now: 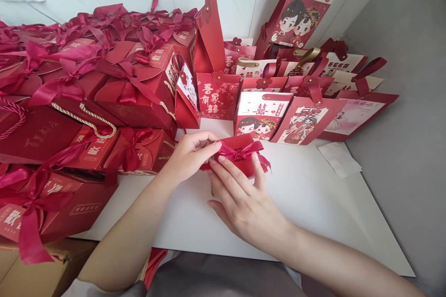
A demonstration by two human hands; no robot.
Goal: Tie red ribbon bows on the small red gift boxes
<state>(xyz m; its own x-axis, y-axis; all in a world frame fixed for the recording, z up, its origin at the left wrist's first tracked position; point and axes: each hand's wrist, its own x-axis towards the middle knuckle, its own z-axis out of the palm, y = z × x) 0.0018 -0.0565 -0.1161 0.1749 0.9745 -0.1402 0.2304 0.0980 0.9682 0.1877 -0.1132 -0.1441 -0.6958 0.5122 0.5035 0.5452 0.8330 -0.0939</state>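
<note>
Small red box with pink ribbon bow sits on white board, centre, just before row of red gift bags; left hand pinches ribbon end, fingers closed; right hand steadies box, fingers spread, ribbon touched; heap of ribboned red boxes at left

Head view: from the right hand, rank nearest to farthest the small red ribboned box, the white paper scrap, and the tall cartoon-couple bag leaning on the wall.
1. Small red ribboned box: under the right hand fingertips.
2. White paper scrap: on the table, to the right.
3. Tall cartoon-couple bag: far back, against the wall.
</note>
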